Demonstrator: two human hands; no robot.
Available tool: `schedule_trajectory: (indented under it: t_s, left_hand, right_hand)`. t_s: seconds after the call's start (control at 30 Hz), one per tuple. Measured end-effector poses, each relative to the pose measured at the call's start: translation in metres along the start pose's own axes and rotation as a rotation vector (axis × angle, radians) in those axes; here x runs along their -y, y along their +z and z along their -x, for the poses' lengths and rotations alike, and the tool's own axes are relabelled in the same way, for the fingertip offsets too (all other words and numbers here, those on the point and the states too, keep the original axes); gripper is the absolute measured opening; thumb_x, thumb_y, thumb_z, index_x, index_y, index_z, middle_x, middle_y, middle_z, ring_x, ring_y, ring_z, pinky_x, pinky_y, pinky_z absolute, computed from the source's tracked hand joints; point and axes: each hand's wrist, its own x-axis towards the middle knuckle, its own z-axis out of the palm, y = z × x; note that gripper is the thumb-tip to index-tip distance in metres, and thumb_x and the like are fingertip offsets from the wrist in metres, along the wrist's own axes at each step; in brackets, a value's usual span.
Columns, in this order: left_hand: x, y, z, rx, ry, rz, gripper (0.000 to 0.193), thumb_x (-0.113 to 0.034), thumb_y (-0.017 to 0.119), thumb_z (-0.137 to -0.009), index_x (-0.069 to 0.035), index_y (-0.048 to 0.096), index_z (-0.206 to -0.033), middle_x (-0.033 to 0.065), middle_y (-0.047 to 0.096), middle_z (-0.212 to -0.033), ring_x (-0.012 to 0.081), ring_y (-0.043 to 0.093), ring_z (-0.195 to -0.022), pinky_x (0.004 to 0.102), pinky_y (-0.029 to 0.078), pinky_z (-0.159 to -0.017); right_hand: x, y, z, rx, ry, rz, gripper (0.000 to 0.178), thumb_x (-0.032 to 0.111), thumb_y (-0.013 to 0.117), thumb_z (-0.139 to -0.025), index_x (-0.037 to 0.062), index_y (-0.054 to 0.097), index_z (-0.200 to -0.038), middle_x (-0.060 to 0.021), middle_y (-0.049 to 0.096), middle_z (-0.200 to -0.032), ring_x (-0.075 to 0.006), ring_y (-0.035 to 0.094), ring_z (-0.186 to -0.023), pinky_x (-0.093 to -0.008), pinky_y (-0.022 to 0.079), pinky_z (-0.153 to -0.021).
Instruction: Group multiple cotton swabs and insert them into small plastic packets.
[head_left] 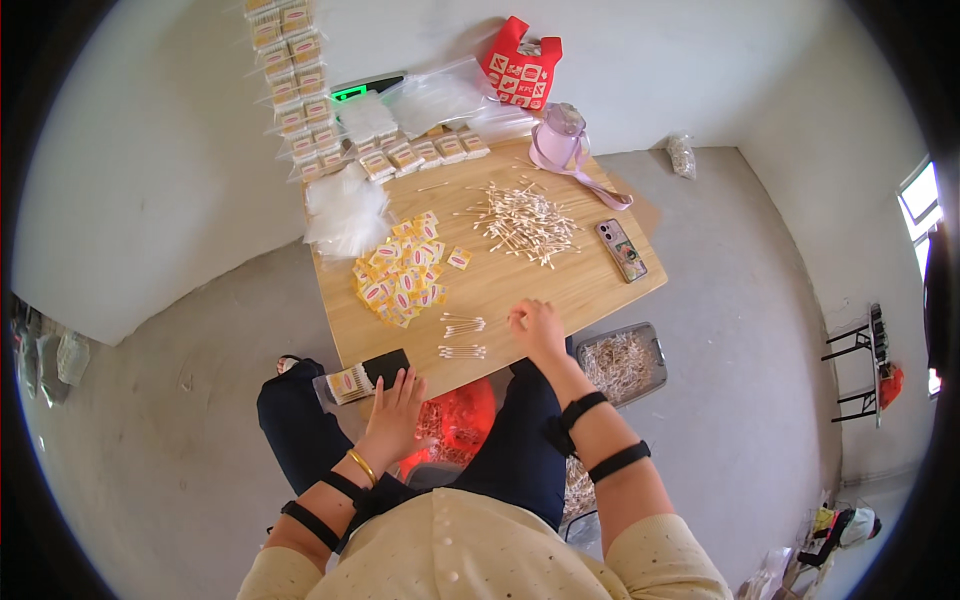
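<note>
My left hand (397, 408) is at the table's near edge with its fingers stretched out. Its fingertips reach the edge of a flat black rectangle (388, 366); whether they press on it I cannot tell. Beside that rectangle lies a clear bag of cotton swabs with a yellow-and-white label (348, 384). Over the tabletop, my right hand (537, 328) has its fingers curled together; anything in them is too small to make out. Left of it lie two small groups of cotton swabs, an upper group (463, 324) and a neatly lined-up lower group (462, 352).
Loose cotton swabs (525, 220) and yellow-white cards (400, 275) are heaped on the table (500, 290). Clear bags (345, 212), packed swab bundles (430, 153), a phone (621, 250) and a lilac bottle (560, 135) surround them. A grey bin (655, 370) of swabs stands below right.
</note>
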Motion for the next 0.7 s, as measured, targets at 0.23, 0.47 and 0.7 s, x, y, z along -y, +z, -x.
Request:
schedule_trajectory:
  t_s: [0.23, 0.47, 0.7]
  left_hand:
    - [0.008, 0.014, -0.001, -0.006, 0.020, 0.055, 0.114, -0.055, 0.077, -0.078, -0.005, 0.019, -0.163, 0.0207, 0.013, -0.170, 0.0367, 0.011, -0.158, 0.0624, 0.005, -0.124]
    - [0.005, 0.010, -0.001, 0.028, -0.013, 0.062, 0.112, -0.052, 0.076, -0.080, -0.008, 0.017, -0.164, 0.0193, 0.012, -0.170, 0.0363, 0.010, -0.158, 0.0625, 0.003, -0.124]
    - [0.011, 0.013, 0.006, 0.008, -0.030, 0.128, 0.112, -0.048, 0.077, -0.079, -0.008, 0.018, -0.164, 0.0190, 0.013, -0.170, 0.0369, 0.011, -0.158, 0.0636, 0.005, -0.124]
  right_hand:
    - [-0.026, -0.004, -0.086, -0.161, -0.100, 0.347, 0.018, 0.014, 0.068, -0.084, 0.0103, 0.071, -0.102, -0.0096, 0.065, -0.113, -0.0321, 0.056, -0.114, -0.0443, 0.047, -0.097]
    - [-0.031, 0.003, -0.138, -0.012, -0.036, 0.581, 0.017, 0.012, 0.064, -0.088, 0.0114, 0.071, -0.104, -0.0082, 0.057, -0.119, -0.0284, 0.051, -0.121, -0.0423, 0.042, -0.103]
    - [0.004, 0.013, -0.128, 0.029, -0.169, 0.523, 0.008, 0.013, 0.067, -0.083, 0.0155, 0.070, -0.090, -0.0075, 0.060, -0.110, -0.0288, 0.054, -0.113, -0.0434, 0.046, -0.096]
